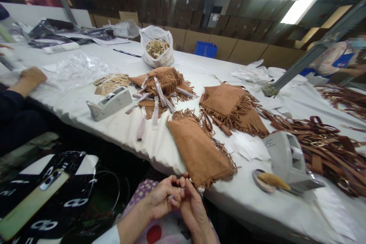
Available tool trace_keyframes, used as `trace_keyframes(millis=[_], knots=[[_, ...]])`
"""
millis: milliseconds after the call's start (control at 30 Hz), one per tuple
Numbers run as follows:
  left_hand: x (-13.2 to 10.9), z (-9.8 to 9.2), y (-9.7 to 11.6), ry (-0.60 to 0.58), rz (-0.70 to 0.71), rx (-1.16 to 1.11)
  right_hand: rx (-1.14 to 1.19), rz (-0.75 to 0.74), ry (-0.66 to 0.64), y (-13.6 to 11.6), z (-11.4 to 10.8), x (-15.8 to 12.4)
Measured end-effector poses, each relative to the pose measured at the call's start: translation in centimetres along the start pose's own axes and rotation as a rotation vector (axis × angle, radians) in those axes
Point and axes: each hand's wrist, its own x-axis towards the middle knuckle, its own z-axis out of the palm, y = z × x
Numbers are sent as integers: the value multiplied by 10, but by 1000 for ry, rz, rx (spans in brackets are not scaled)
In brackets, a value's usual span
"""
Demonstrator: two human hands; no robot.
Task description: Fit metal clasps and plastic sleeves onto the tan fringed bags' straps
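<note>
A brown suede-like bag (201, 152) with fringed edges lies at the table's front edge, its near corner at my fingers. My left hand (164, 196) is closed in a pinch, with a small pale, shiny bit showing between the fingers. Pressed close beside it, my right hand (194, 204) is also closed at the bag's corner, near a small metal fitting. What exactly the fingers hold is mostly hidden. Behind lie more fringed bags, a folded one (225, 101) and a pile (164, 80) with film-wrapped straps (156, 112).
Grey tape dispensers (111, 103) stand left and right; a tape roll (263, 181) lies by the right one. Brown straps (323, 141) heap at right. A plastic sack (156, 47) stands behind. At left, a co-worker's hand (32, 78) rests near clear film; a phone (34, 202) lies below.
</note>
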Motion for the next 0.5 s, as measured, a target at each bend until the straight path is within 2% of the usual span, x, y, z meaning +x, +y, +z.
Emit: trace_keyframes(millis=[133,233,400,500], knots=[[0,10,-6,75,63,13,4,12,32,-3,6,1],[2,11,-14,123,111,98,-19,13,-4,-5,7,1],[6,5,-19,185,365,390,-51,77,-73,-11,4,-1],[3,4,-17,285,468,618,-77,62,2,-8,-4,1]])
